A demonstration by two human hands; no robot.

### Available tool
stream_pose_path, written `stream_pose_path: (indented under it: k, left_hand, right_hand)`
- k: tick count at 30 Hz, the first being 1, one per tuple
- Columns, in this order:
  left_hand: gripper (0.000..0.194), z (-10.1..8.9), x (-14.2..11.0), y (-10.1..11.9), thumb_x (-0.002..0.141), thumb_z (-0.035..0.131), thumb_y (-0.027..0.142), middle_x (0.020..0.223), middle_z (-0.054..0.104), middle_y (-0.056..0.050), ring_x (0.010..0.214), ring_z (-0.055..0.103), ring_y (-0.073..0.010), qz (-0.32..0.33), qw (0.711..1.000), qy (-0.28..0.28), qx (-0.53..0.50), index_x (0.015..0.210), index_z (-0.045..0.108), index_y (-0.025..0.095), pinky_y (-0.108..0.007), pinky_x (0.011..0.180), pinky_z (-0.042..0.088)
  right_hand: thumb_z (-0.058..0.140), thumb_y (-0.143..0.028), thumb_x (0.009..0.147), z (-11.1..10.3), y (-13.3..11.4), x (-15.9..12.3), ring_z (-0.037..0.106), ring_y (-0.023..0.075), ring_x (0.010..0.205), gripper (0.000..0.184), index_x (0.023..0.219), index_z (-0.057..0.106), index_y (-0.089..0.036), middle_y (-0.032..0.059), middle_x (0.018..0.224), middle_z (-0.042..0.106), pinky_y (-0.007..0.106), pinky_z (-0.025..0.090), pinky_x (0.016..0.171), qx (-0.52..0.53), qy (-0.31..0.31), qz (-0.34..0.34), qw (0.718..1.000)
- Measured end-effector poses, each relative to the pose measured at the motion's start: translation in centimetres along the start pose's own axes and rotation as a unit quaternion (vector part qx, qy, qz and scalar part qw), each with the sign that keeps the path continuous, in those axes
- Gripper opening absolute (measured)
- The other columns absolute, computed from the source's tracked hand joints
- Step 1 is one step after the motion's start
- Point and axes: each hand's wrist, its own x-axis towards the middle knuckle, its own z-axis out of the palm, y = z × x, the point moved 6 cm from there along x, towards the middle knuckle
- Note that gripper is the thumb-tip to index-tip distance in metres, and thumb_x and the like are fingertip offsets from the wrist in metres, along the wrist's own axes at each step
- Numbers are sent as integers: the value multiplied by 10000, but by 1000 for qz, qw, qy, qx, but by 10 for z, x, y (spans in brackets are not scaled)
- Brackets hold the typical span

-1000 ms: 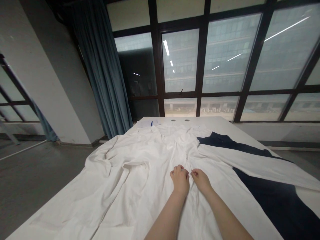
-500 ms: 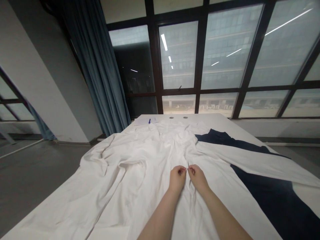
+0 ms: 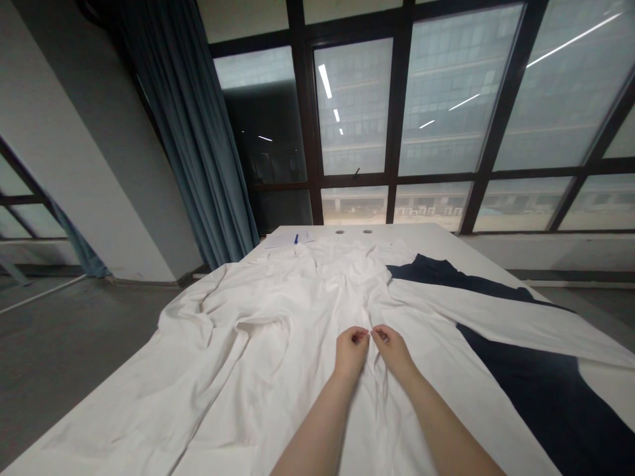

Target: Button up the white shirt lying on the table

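A long-sleeved white coat lies spread over the table, wrinkled, one sleeve stretching to the right. Both my hands meet at the middle of its front, along a creased edge of the cloth. My left hand is closed in a pinch on the coat's front edge. Just beside it, my right hand pinches the same front, its fingertips almost touching the left ones. Whether a button sits between the fingers is too small to tell. Dark navy cloth lies partly beneath the coat on the right.
At the far end of the white table lie a blue pen and a sheet of paper. Two round holes pierce the tabletop there. Beyond stand large dark-framed windows, with a blue curtain and a pillar at left.
Both hands keep their pinch at the same spot on the coat. Only the right fingers have shifted very slightly; the cloth lies as before.
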Motion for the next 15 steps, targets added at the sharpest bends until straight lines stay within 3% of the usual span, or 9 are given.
stream_pose_path:
  k: [8, 15]
  left_hand:
    - [146, 1, 2, -6, 655, 519, 214, 638, 628, -25, 574, 545, -117, -5, 1000, 1, -28, 727, 621, 140, -231, 579, 426]
    - [136, 2, 3, -12, 644, 524, 208, 628, 630, -19, 579, 560, -120, -14, 998, -4, -63, 714, 618, 140, -223, 571, 429]
  right_hand:
    - [417, -422, 741, -3, -5, 2, 542, 166, 643, 329, 769, 617, -162, 38, 675, 617, 267, 425, 611, 47, -46, -2, 998]
    - [553, -337, 642, -2, 3, 1, 517, 132, 536, 211, 733, 614, -156, 21, 612, 606, 234, 404, 513, 67, -47, 23, 996]
